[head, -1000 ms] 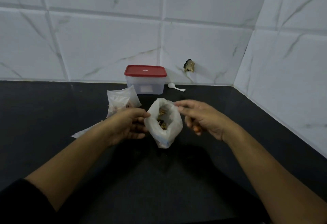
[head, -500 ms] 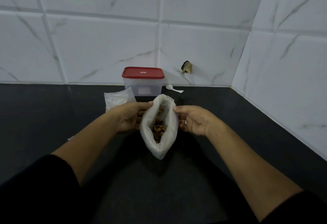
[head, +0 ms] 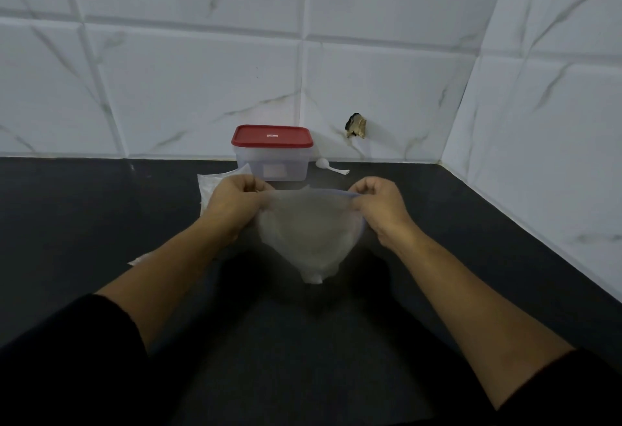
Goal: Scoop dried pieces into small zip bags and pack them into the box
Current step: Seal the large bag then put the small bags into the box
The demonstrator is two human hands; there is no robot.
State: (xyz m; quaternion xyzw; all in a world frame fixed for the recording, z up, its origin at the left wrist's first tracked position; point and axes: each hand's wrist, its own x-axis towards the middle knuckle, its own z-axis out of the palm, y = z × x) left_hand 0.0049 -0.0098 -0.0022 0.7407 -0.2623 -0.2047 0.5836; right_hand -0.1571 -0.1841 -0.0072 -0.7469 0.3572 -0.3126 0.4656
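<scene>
Over mid worktop (head: 101, 240), zip bag (head: 309, 233) stretched flat; left hand (head: 235, 205) pinches its 9 o'clock top corner, right hand (head: 380, 210) the 3 o'clock one, both grips curled tight. Red-lidded box (head: 272, 163) at 12 o'clock, spoon (head: 331, 166) beside it.

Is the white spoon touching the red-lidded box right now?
Apart. The head view shows a bare gap between the spoon and the box.
</scene>
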